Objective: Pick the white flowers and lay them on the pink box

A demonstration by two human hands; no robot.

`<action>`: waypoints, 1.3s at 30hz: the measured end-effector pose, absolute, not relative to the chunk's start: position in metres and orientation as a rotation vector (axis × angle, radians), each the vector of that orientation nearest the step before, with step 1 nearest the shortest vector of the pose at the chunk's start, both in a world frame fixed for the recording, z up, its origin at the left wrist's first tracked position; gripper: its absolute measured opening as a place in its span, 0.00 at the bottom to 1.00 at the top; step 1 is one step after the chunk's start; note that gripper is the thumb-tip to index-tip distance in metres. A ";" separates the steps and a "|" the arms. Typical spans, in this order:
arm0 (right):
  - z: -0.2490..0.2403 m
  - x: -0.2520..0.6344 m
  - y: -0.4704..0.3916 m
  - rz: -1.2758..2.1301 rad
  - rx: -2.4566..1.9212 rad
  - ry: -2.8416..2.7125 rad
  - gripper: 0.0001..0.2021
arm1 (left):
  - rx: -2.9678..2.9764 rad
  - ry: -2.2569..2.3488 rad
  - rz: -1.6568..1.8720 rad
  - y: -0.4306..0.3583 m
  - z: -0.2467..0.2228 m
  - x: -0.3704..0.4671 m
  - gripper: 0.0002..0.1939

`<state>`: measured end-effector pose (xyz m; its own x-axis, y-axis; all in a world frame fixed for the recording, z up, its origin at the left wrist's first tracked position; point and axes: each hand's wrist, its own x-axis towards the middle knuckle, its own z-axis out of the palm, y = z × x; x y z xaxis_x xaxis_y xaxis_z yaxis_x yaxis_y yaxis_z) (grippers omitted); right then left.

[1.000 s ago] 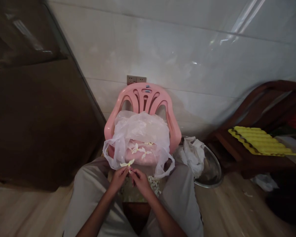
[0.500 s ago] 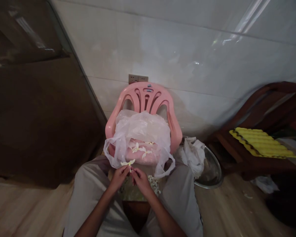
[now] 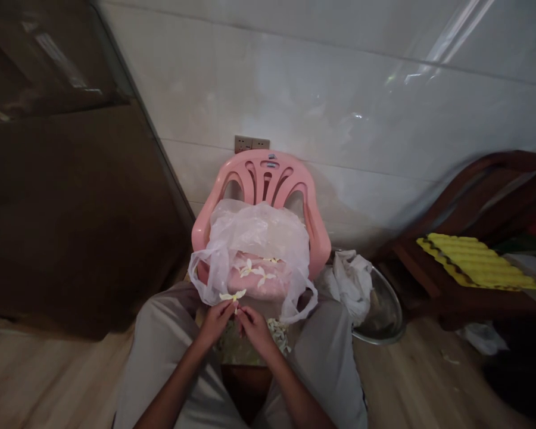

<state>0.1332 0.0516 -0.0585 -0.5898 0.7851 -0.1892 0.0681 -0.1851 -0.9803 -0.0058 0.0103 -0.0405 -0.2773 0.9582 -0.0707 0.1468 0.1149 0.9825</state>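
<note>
My left hand (image 3: 217, 322) pinches the stem of a pale yellow-white flower piece (image 3: 233, 296), whose petals spread above the fingertips. Right beside it, my right hand (image 3: 252, 326) is closed with its fingertips at the same stem; whether it grips the stem too is too small to tell. Two similar flower pieces (image 3: 262, 276) lie on the pink surface in front of the hands, framed by a translucent plastic bag (image 3: 263, 229) on a pink chair (image 3: 319, 241). Below the hands, between the knees, is a heap of pale pieces (image 3: 279, 335), partly hidden by my right hand.
A metal basin (image 3: 386, 316) holding a white plastic bag (image 3: 357, 286) stands right of the chair. Farther right, a yellow ridged tray (image 3: 476, 262) lies on a dark wooden chair (image 3: 406, 256). A dark cabinet (image 3: 71, 226) fills the left side; a tiled wall (image 3: 339, 101) stands behind.
The view has shifted very slightly. Both hands stay together at the flower piece, with hardly any visible movement.
</note>
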 end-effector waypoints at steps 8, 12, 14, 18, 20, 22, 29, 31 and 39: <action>-0.054 0.133 0.051 1.826 -1.001 -1.569 0.23 | 1.104 1.597 1.216 0.009 -0.043 -0.006 0.26; -0.054 0.134 0.051 1.818 -0.999 -1.588 0.23 | 1.121 1.588 1.235 0.009 -0.047 -0.007 0.24; -0.055 0.133 0.051 1.819 -0.997 -1.591 0.23 | 1.132 1.572 1.239 0.009 -0.049 -0.007 0.24; -0.056 0.133 0.051 1.807 -0.998 -1.599 0.24 | 1.120 1.560 1.236 0.009 -0.050 -0.008 0.23; -0.055 0.133 0.050 1.790 -1.002 -1.618 0.24 | 1.124 1.558 1.233 0.008 -0.050 -0.008 0.22; -0.053 0.133 0.050 1.779 -1.010 -1.630 0.24 | 1.132 1.561 1.229 0.008 -0.050 -0.007 0.23; -0.052 0.133 0.050 1.760 -0.991 -1.625 0.24 | 1.115 1.545 1.217 0.010 -0.053 -0.009 0.23; -0.052 0.134 0.051 1.743 -0.993 -1.631 0.24 | 1.123 1.535 1.209 0.010 -0.054 -0.009 0.23; -0.050 0.136 0.052 1.689 -1.026 -1.662 0.24 | 1.145 1.527 1.210 0.010 -0.056 -0.009 0.23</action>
<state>0.1361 0.0522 -0.0504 -0.5558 0.8197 -0.1387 0.1254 -0.0823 -0.9887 -0.0085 0.0096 -0.0563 -0.2163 0.9732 -0.0778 0.1466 0.1111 0.9829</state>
